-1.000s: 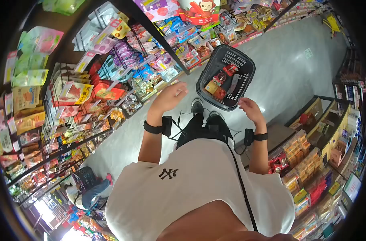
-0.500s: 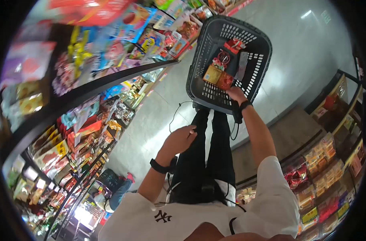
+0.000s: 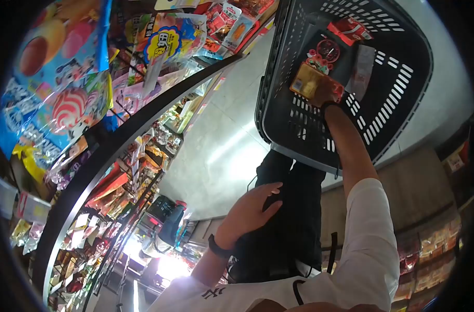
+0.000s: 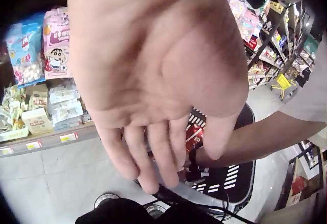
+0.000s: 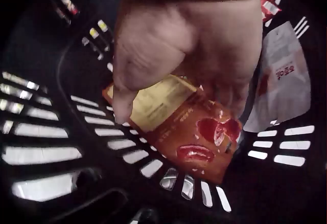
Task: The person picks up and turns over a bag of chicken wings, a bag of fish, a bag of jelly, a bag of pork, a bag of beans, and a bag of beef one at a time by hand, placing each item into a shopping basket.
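Inside the black basket (image 3: 278, 104), my right hand (image 3: 326, 91) is down at a yellow-orange snack packet (image 3: 305, 80). In the right wrist view, the thumb of my right hand (image 5: 189, 50) is at the left edge of the packet (image 5: 179, 127), and the fingers spread toward its right side, their tips in shadow. Beside it lie a grey-white pouch (image 5: 281, 81), a red packet (image 3: 348, 30) and a round red item (image 3: 328, 50). My left hand (image 3: 252, 210) hangs before my dark trousers, empty; its palm and loosely extended fingers show in the left wrist view.
A snack rack with a curved black rail (image 3: 117, 135) runs along the left, hung with candy bags (image 3: 57, 78). Another person (image 3: 166, 231) is farther down the aisle. Packaged goods (image 3: 429, 255) stand at the lower right, and grey floor (image 3: 221, 151) lies between.
My right hand has moved down into the basket from above its near edge to the yellow-orange packet. The basket appears larger as I bend closer. My left hand has dropped in front of my legs.
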The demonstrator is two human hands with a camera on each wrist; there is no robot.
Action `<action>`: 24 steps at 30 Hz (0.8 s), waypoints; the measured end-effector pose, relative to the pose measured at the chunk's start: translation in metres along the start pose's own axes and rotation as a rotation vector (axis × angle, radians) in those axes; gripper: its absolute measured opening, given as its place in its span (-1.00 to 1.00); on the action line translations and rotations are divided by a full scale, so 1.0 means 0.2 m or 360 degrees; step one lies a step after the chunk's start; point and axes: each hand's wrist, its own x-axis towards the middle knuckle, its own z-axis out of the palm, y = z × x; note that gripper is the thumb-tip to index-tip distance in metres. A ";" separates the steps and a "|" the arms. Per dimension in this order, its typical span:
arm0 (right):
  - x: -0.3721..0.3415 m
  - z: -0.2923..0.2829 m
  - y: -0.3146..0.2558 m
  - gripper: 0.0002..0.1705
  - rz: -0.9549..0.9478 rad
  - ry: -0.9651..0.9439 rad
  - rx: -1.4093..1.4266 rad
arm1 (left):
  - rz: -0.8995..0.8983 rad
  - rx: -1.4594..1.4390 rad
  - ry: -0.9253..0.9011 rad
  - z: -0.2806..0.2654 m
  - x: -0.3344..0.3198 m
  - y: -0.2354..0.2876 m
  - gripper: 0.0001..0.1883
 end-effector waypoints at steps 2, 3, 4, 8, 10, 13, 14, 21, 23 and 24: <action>0.03 0.12 -0.04 0.40 0.0072 0.0409 0.0019 | -0.0012 0.0016 -0.0024 0.02 0.02 -0.04 -0.49; 0.02 0.15 -0.07 0.38 0.0102 0.0609 0.0031 | -0.0034 0.0014 -0.0020 0.04 0.00 -0.06 -0.49; 0.10 0.21 -0.07 0.16 0.0070 0.0744 -0.0050 | -0.0037 0.0024 -0.0007 0.05 0.01 -0.08 -0.50; 0.36 0.32 0.00 -0.18 0.0042 0.0735 -0.0051 | 0.0002 0.0082 0.0022 0.02 0.01 -0.07 -0.52; 0.26 0.21 0.05 -0.32 -0.0087 0.0444 0.0388 | 0.0003 0.0107 0.0066 0.01 -0.02 -0.05 -0.54; -0.09 -0.02 0.09 -0.33 -0.0165 0.0341 0.0434 | 0.0153 0.0152 0.0150 0.00 -0.12 -0.01 -0.58; -0.23 -0.11 0.10 -0.33 -0.0209 0.0349 0.0405 | 0.0225 0.0170 0.0202 0.00 -0.17 0.02 -0.60; -1.33 -0.62 0.13 -0.16 -0.0356 0.0564 0.0916 | 0.0572 0.0350 0.0530 -0.07 -0.64 0.45 -0.56; -1.71 -0.74 0.08 -0.15 -0.0484 0.0726 0.0965 | 0.0716 0.0308 0.0693 -0.07 -0.79 0.55 -0.51; -1.87 -0.78 0.07 -0.15 -0.0610 0.0764 0.1029 | 0.0721 0.0335 0.0752 -0.07 -0.86 0.58 -0.39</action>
